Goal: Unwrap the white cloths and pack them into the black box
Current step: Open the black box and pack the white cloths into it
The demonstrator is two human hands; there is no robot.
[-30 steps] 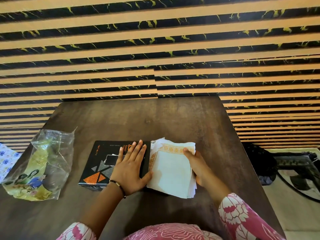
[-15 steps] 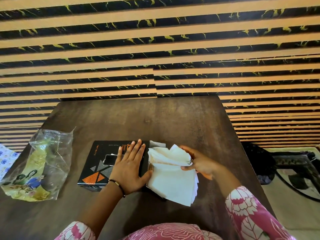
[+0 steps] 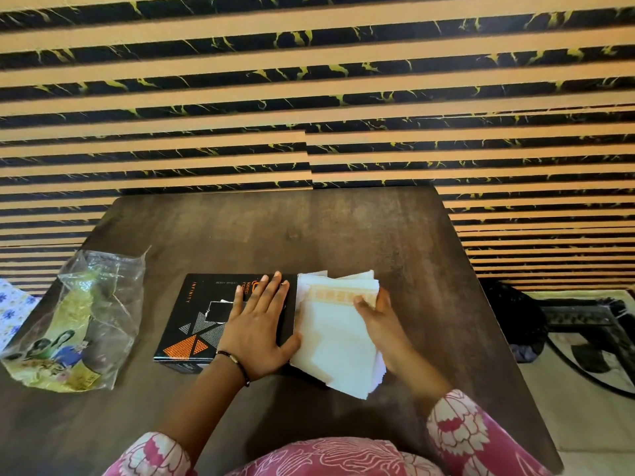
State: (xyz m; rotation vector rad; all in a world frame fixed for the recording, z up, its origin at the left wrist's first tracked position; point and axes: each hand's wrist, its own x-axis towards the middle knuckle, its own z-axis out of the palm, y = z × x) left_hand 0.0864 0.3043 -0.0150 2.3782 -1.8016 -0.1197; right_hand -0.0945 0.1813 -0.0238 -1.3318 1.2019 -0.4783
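The left hand [image 3: 256, 333] lies flat, fingers straight, on the black box [image 3: 199, 314]. Just right of it on the surface [image 3: 309, 235], the right hand [image 3: 381, 321] grips the white cloths [image 3: 335, 341].

On the lid of the black box [image 3: 202, 317], left of the frame's centre, the word "INFINITY" is printed in small pale letters running sideways along the left edge. Near the top edge of the same lid a tiny line can be made out as "BODY SPRAY", though it is blurred, and beside it orange lettering starting "keep" is partly covered by the left hand [image 3: 256, 329]. Print on the plastic bag [image 3: 74, 324] at lower left cannot be read.
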